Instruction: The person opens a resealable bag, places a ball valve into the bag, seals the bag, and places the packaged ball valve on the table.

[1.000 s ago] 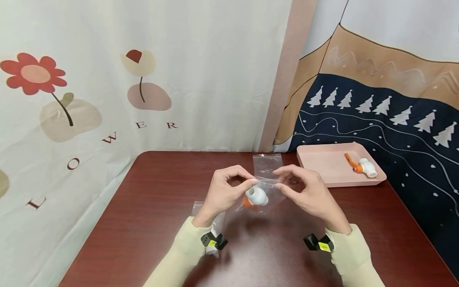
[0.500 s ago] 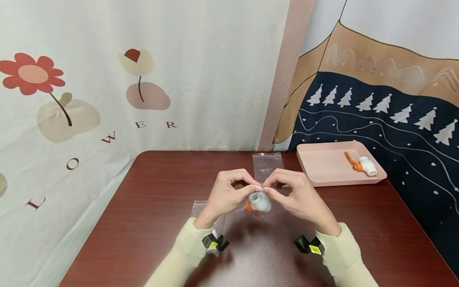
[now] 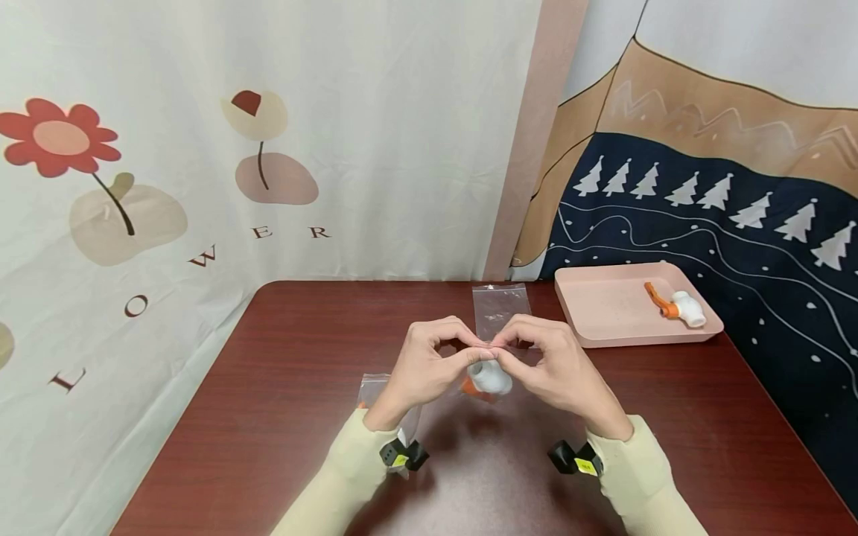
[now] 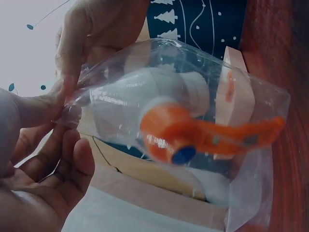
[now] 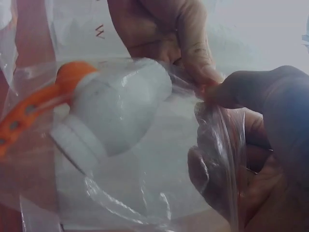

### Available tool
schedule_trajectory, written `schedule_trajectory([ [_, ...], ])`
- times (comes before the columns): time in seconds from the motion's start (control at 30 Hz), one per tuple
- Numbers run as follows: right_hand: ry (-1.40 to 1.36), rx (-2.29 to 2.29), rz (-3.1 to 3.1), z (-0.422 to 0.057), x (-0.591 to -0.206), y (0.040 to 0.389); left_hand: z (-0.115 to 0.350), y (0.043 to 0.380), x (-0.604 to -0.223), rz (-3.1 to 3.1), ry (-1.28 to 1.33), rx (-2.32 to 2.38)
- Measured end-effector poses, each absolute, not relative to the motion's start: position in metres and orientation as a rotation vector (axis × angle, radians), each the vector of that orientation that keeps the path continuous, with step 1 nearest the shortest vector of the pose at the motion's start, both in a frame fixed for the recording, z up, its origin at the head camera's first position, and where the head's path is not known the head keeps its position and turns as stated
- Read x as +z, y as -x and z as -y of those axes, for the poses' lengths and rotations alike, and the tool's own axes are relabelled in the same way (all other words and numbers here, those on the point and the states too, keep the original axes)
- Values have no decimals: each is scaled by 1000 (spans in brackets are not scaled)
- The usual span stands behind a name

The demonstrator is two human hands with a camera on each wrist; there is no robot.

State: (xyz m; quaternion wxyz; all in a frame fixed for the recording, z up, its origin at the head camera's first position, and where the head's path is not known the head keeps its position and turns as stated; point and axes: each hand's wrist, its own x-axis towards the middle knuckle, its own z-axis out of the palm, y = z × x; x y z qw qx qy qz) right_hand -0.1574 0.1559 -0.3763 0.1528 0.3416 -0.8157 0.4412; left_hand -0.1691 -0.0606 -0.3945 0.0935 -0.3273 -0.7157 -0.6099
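Over the middle of the table, my left hand (image 3: 429, 365) and right hand (image 3: 559, 368) meet fingertip to fingertip. Both pinch the top edge of a clear zip bag (image 5: 145, 193) between thumb and fingers. Inside the bag hangs a white plastic ball valve (image 3: 492, 377) with an orange lever handle. The left wrist view shows the handle (image 4: 227, 135) pointing away from the hands, with a blue cap at its pivot. In the head view my fingers hide the bag's upper edge.
A pink tray (image 3: 610, 298) at the back right holds another orange-handled ball valve (image 3: 685, 309). One flat clear zip bag (image 3: 499, 304) lies behind my hands. Another filled zip bag (image 3: 372, 387) lies on the table (image 3: 288, 417), partly under my left wrist. Printed curtains (image 3: 402, 149) hang behind.
My hands were apart along the bag's top edge. The right hand has moved left until its fingertips meet the left's. The bagged valve has shifted slightly right and down.
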Motion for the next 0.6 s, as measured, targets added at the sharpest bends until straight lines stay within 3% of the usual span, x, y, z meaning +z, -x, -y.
schedule_trajectory([
  [0.6, -990, 1328, 2369, -164, -375, 155, 59, 168, -393, 2137, 946, -1818],
])
